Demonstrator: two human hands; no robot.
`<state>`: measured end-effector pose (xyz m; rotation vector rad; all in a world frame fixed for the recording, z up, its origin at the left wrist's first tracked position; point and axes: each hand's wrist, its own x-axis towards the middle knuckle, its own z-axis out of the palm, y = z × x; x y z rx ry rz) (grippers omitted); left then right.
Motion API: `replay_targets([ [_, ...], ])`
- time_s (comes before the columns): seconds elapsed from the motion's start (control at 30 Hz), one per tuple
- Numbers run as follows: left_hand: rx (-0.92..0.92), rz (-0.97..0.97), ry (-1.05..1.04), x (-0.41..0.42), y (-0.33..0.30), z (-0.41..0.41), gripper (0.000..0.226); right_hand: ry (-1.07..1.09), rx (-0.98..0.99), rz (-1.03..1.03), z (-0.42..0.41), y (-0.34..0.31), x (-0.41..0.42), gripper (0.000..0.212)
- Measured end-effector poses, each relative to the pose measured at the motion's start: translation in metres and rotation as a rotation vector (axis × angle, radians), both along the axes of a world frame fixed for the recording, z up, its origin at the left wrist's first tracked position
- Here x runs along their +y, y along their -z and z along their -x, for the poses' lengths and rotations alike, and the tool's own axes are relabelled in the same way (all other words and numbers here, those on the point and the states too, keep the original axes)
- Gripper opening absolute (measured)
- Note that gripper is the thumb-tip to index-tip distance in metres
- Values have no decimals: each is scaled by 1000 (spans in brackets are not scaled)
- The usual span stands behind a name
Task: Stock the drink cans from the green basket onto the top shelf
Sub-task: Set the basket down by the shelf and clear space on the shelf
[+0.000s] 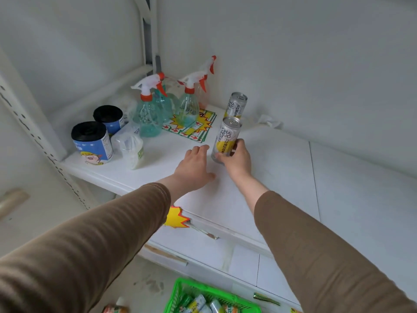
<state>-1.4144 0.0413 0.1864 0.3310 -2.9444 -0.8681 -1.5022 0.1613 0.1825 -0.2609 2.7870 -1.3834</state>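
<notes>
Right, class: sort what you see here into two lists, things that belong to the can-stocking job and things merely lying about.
Part of the job:
- can gripped by the right hand
- second can standing behind it
- top shelf
- green basket with more cans below
- left hand, fingers straight over the shelf

Just lying about:
- spray bottles
- bin-bag rolls
- price stickers

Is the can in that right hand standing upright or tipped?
Tipped: the can leans, top toward the wall, right hand gripping its lower part.

Two upright silver-yellow cans (226, 138) on white shelf (293, 168).
</notes>
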Motion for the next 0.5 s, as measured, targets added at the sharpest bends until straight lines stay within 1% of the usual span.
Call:
replay_targets([
  [0.2,33,35,-8,-12,-4,41,90,55,3,18,38,1,-22,53],
  [0.3,44,40,0,-19,-5,59,90,78,12,-6,56,3,-30,50],
  [0.5,57,45,15,-23,-1,75,89,102,13,-24,72,3,-36,46],
])
